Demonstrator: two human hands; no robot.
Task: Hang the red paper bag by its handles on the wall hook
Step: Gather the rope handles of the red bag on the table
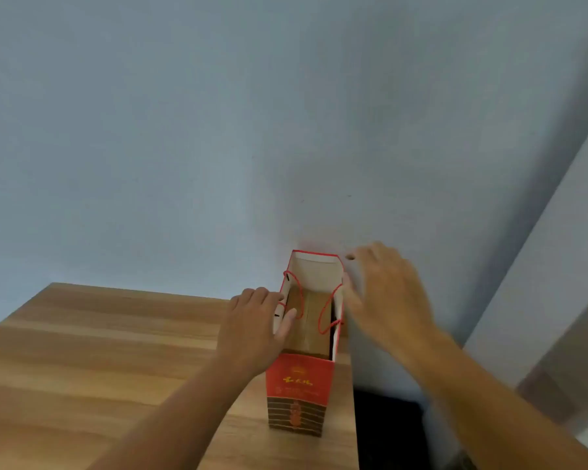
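Observation:
The red paper bag (299,385) stands upright on the wooden table (99,351), near its right edge, mouth open toward me. Its red cord handles (326,310) droop inside the white-lined mouth, and a brown box sits within. My left hand (255,330) rests on the bag's left rim, thumb hooked over the edge at the left handle. My right hand (387,293) hovers blurred just beside the right rim, fingers spread, holding nothing that I can see. No wall hook shows; only a small dark hole (350,257) marks the wall next to my right fingers.
A pale blue wall (218,130) rises directly behind the table. The table ends just right of the bag, with a dark gap (387,432) below. A light-coloured vertical panel (557,283) stands at the far right.

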